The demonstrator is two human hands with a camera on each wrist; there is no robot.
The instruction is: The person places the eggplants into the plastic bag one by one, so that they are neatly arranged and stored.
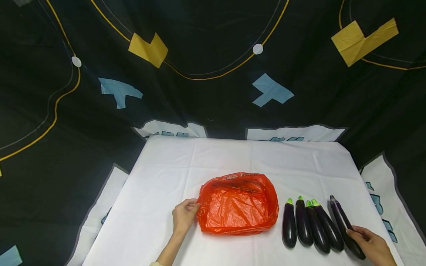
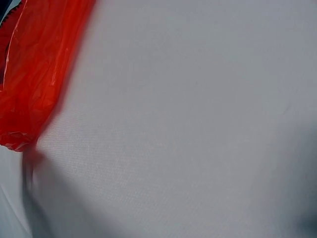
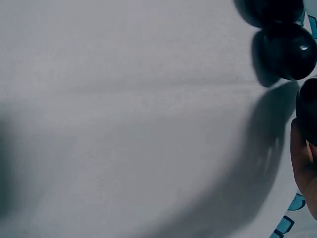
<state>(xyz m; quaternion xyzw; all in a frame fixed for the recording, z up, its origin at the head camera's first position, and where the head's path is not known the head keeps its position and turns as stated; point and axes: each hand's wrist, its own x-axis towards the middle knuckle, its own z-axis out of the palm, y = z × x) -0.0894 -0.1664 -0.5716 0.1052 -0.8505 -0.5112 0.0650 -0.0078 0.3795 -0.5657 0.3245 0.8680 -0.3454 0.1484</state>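
Note:
A red plastic bag (image 1: pixel 237 212) sits open on the white-covered table, left of the eggplants. At its left rim my left hand (image 1: pixel 183 217) pinches the plastic between thumb and fingers. The bag's side also shows at the upper left of the left wrist view. My right hand (image 1: pixel 371 244) grips the lower part of the rightmost eggplant (image 1: pixel 342 221), whose stem end points away from me. Several more dark eggplants (image 1: pixel 288 225) with green stem ends lie side by side to its left. In the right wrist view, the held eggplant (image 3: pixel 308 109) is partly cut off by the frame edge.
The white tablecloth (image 1: pixel 159 184) spreads under everything. Behind and around the table hangs a dark cloth (image 1: pixel 199 103) with yellow lines and blue patches. White flaps with blue shapes (image 1: pixel 377 203) border the table's right side.

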